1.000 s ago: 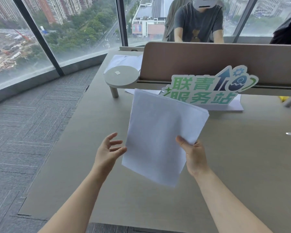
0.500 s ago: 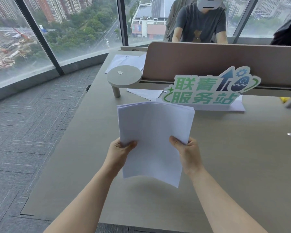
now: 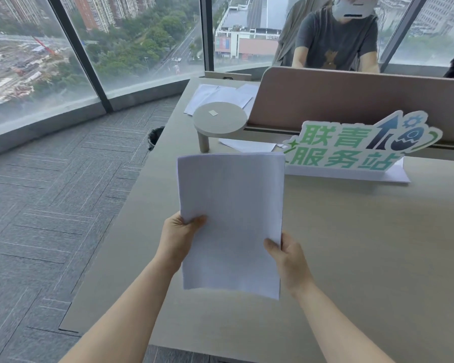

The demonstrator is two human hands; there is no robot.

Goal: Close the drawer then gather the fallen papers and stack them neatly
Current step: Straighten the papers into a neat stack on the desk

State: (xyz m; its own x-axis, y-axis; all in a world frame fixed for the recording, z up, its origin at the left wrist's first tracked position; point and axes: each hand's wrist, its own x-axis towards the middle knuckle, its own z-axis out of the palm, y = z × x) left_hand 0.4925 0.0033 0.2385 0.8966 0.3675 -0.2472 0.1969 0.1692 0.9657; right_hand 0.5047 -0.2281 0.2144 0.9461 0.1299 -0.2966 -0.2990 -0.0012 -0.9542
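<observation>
- Both hands up in front w/ a stack of white papers (image 3: 231,218), held above the desk (image 3: 364,258), not touching it afaict.
- Left hand (image 3: 180,238) grips the stack's left edge about halfway down: thumb on the front face, the rest of the fingers curled behind, so can't see them.
- Right hand (image 3: 288,260) pinches the right edge lower down, thumb on the front, fingers hidden behind the sheets.
- Stack is roughly upright, leaning a bit away from the camera, w/ a slight bow across it. Top edges look mostly lined up; bottom right corner hangs lower than the left.
- Can't tell how many sheets, but a few layers show at the top left corner.
- Behind the stack: a green and white sign (image 3: 357,150) w/ big cutout characters, standing on a flat white base.
- Just left of the sign, a small round shelf (image 3: 220,121) on a short leg, w/ a tiny pale tag on top.
- More loose sheets (image 3: 247,145) lie flat on the desk under that shelf, and another bunch of sheets (image 3: 215,94) sits further back near the desk's far corner.
- Pinkish-brown divider panel (image 3: 351,100) runs across the desk behind the sign.
- Someone in a dark grey t-shirt (image 3: 336,40) is on the other side of the divider.
- Left side is grey carpet (image 3: 50,205), then big windows (image 3: 142,35) over a city view. Something dark (image 3: 155,137) pokes out by the desk edge, can't make out what.
</observation>
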